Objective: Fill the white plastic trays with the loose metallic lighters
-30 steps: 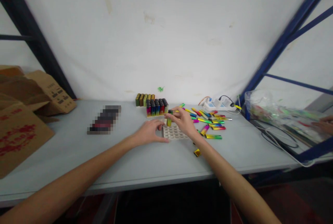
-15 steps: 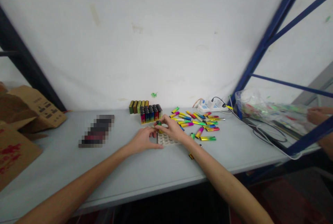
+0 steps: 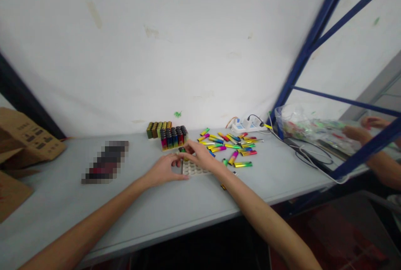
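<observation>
A shiny lighter (image 3: 182, 150) with a dark top stands at the far left corner of a pale tray (image 3: 196, 169) with rows of round holes. The fingers of my right hand (image 3: 199, 155) are closed round this lighter from the right and cover part of it. My left hand (image 3: 163, 170) grips the tray's left side, its thumb stretched along the near corner and its fingers curled close to the lighter. Just behind stands a block of upright lighters (image 3: 173, 138) with black tops, and a second block of gold and green ones (image 3: 158, 130) is farther back.
Many loose, shiny coloured lighters (image 3: 233, 157) lie scattered to the right. Behind them is a white power strip (image 3: 247, 125) with cables. Cardboard (image 3: 28, 136) and a pixelated item (image 3: 106, 161) are at left. Past the blue frame (image 3: 300, 65), another person's hands (image 3: 360, 136) show.
The view has shifted a little, so the table things appear farther left. Both my hands stay at the tray and the lighter. The other person's hands at right show more.
</observation>
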A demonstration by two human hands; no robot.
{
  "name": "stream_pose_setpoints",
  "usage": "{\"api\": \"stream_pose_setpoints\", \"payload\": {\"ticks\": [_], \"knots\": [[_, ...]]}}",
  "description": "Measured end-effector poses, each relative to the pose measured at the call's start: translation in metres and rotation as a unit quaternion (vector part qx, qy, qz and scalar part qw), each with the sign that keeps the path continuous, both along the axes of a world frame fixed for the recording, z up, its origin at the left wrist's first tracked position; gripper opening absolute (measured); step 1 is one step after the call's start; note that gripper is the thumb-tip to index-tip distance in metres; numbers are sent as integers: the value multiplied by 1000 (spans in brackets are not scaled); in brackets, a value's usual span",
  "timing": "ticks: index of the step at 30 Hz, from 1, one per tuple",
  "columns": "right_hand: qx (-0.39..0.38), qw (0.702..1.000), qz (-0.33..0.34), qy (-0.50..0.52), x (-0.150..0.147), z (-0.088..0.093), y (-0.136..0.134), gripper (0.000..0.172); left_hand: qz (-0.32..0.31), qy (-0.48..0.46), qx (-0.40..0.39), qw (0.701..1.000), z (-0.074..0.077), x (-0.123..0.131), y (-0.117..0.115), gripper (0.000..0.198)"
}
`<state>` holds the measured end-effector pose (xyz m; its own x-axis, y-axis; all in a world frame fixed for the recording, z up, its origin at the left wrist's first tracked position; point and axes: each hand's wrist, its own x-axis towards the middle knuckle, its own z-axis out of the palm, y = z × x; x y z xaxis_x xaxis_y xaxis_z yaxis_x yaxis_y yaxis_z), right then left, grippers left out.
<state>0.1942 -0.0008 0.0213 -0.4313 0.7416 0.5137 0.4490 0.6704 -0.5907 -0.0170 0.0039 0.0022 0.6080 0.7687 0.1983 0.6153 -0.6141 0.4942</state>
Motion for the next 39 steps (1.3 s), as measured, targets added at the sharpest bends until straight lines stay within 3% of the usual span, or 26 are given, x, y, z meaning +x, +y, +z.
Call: {"api": "stream_pose_setpoints", "payload": {"ticks": [10, 14, 17, 22, 26, 30, 33, 39], "knots": [[19, 998, 3, -60, 5, -4, 5, 21, 0, 8, 8, 1000, 1, -1, 0, 56], [22, 997, -5, -78, 14, 9, 1, 23, -10, 13, 14, 1000, 3, -1, 0, 55], [2, 999, -17, -44, 44, 30, -15, 36, -28, 11, 19, 999, 5, -2, 0, 55], [-43, 996, -54, -59, 124, 55, -64, 25, -26, 18, 13, 999, 9, 0, -2, 56], [-94, 988, -19, -124, 155, 46, -103, 29, -11, 21, -5, 1000, 11, 2, -4, 56], [-119, 974, 5, -193, 150, 23, -118, 23, -12, 23, 7, 1000, 10, 3, -4, 57], [-112, 976, -7, -187, 144, 13, -118, 20, -13, 22, 14, 1000, 10, 3, -4, 57], [-132, 984, -64, -105, 137, 28, -114, 26, -21, 11, 20, 1000, 16, 4, -9, 55]]}}
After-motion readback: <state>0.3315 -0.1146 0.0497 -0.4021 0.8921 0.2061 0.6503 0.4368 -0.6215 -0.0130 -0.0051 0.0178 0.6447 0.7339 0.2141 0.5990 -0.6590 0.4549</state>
